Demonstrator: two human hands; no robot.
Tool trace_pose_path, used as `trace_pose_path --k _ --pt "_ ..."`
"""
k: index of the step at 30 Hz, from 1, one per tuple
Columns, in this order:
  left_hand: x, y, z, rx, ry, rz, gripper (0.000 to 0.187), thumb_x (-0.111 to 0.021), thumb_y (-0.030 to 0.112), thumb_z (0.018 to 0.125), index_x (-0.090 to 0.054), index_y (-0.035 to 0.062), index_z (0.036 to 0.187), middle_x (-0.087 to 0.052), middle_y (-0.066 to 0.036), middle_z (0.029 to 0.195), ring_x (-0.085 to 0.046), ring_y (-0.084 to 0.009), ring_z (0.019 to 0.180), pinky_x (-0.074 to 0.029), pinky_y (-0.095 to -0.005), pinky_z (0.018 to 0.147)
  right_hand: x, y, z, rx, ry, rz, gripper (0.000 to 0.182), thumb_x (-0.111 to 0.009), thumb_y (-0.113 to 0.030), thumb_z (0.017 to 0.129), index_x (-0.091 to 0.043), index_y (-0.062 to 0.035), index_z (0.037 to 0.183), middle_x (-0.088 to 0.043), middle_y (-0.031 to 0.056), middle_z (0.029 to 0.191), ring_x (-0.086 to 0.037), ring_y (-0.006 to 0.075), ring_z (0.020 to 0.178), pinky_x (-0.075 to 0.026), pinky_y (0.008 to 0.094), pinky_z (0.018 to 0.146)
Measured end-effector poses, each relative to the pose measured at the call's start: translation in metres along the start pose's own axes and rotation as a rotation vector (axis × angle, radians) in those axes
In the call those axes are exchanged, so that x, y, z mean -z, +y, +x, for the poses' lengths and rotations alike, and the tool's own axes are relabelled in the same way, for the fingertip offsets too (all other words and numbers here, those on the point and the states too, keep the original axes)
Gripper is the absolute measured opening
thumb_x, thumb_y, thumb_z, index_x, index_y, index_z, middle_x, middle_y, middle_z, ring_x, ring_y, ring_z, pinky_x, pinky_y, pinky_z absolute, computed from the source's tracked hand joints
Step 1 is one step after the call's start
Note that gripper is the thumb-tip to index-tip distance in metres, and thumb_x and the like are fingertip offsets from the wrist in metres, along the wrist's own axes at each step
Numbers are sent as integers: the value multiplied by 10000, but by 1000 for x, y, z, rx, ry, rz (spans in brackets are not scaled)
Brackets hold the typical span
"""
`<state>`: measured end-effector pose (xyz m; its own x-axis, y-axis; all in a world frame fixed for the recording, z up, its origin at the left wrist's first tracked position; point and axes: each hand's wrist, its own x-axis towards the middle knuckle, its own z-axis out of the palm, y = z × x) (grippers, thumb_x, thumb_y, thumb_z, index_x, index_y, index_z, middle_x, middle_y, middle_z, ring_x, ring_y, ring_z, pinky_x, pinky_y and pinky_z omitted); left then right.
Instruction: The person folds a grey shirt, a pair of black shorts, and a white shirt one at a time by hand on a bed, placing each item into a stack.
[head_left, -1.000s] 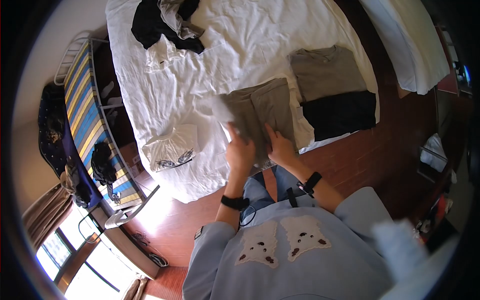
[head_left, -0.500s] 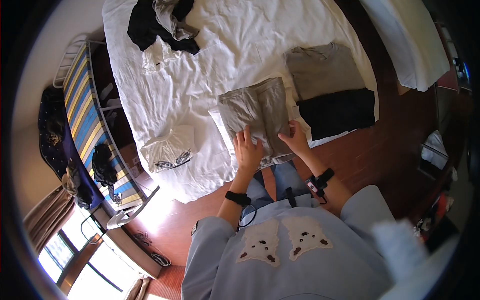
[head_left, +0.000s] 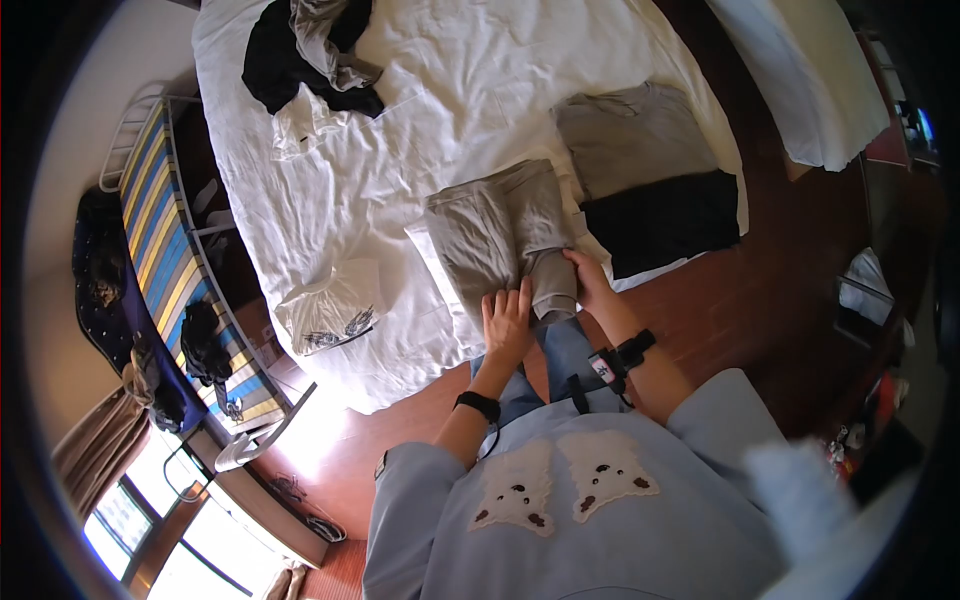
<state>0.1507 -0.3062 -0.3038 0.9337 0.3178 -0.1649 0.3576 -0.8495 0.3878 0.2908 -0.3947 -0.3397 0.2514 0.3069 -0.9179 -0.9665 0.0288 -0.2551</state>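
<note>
A grey-beige folded garment [head_left: 475,230] lies near the bed's front edge, its lower right part turned over on itself. My left hand [head_left: 507,318] rests on the lower edge of it, fingers stretched out over the cloth. At the garment's right edge, my right hand [head_left: 592,280] pinches the fabric, with the thumb on top and the other fingers partly hidden. White cloth shows under the garment's left side. To the right lie a folded grey-brown shirt [head_left: 635,135] and a black folded garment [head_left: 660,222], edge to edge.
A white folded shirt [head_left: 330,305] with a dark print lies left on the white bed sheet [head_left: 400,170]. Farther back is a loose heap of black and grey clothes [head_left: 320,55]. A striped folding bed [head_left: 185,270] stands at the left, a white-covered piece of furniture [head_left: 800,80] at the right.
My left hand has slid down and slightly right to the garment's lower edge. My right hand has closed on its right edge, and the lower right part now looks folded over.
</note>
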Motion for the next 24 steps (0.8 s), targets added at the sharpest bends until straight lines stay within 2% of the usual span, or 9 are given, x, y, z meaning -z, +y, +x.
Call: trace_pose_path --k 3,4,8,11,14,19,20,23,24 --pt "-2 4 2 12 4 -48 724 -629 133 526 -338 47 1183 -443 -104 939 -430 -282 883 -297 -407 824 4 8 1 103 -43 -94 260 -481 -212 782 -477 -41 978 -531 92 857 -512 176 785 -419 296 704" --pt "-1 7 5 -20 79 -112 688 -595 94 550 -349 129 1191 -430 -114 996 -435 -279 871 -339 -400 785 4 7 1 68 -65 -87 262 -478 -218 785 -477 -40 978 -531 94 859 -514 179 788 -420 299 708" --pt "-11 8 11 32 92 -45 628 -530 -16 591 -399 229 1154 -421 -129 1061 -465 -287 875 -434 -376 671 9 -9 -9 -33 -217 -94 278 -476 -242 792 -472 -39 981 -530 103 859 -521 198 798 -425 308 724" --pt "-17 -7 12 -42 140 -191 512 -487 3 648 -425 180 1125 -436 -139 1037 -484 -288 841 -457 -354 654 19 -17 -18 -43 -279 -98 286 -474 -268 798 -464 -48 981 -528 112 857 -534 225 793 -438 334 726" --pt "13 -3 15 -13 153 -297 504 -506 -45 609 -456 140 1076 -440 -157 1015 -506 -315 858 -465 -370 670 36 -20 -24 -11 -272 -101 280 -483 -270 797 -465 -59 980 -526 118 874 -536 227 813 -441 349 748" --pt "120 25 41 69 215 -468 544 -515 -112 550 -462 90 1053 -447 -162 945 -520 -345 812 -461 -385 644 32 -8 -28 77 -234 -32 301 -538 -288 762 -459 -69 953 -530 136 818 -555 248 796 -462 354 750" --pt "138 32 47 63 234 -505 543 -513 -125 531 -474 72 1035 -444 -163 923 -516 -349 807 -456 -380 650 32 -4 -24 100 -295 -91 395 -509 -334 778 -416 -69 1056 -512 127 924 -516 235 896 -415 361 818" --pt "200 57 51 -16 207 -643 521 -532 -113 526 -493 63 1014 -452 -162 897 -514 -351 794 -451 -364 672 7 -4 -38 268 -376 -149 503 -462 -385 797 -326 -83 1175 -450 105 1071 -428 230 1025 -338 385 884" --pt "216 62 51 -43 247 -659 463 -547 -105 564 -503 42 1001 -508 -135 879 -546 -280 782 -447 -314 689 19 -1 -21 152 -437 -104 575 -431 -412 800 -243 -95 1242 -372 75 1183 -335 234 1112 -270 409 919"
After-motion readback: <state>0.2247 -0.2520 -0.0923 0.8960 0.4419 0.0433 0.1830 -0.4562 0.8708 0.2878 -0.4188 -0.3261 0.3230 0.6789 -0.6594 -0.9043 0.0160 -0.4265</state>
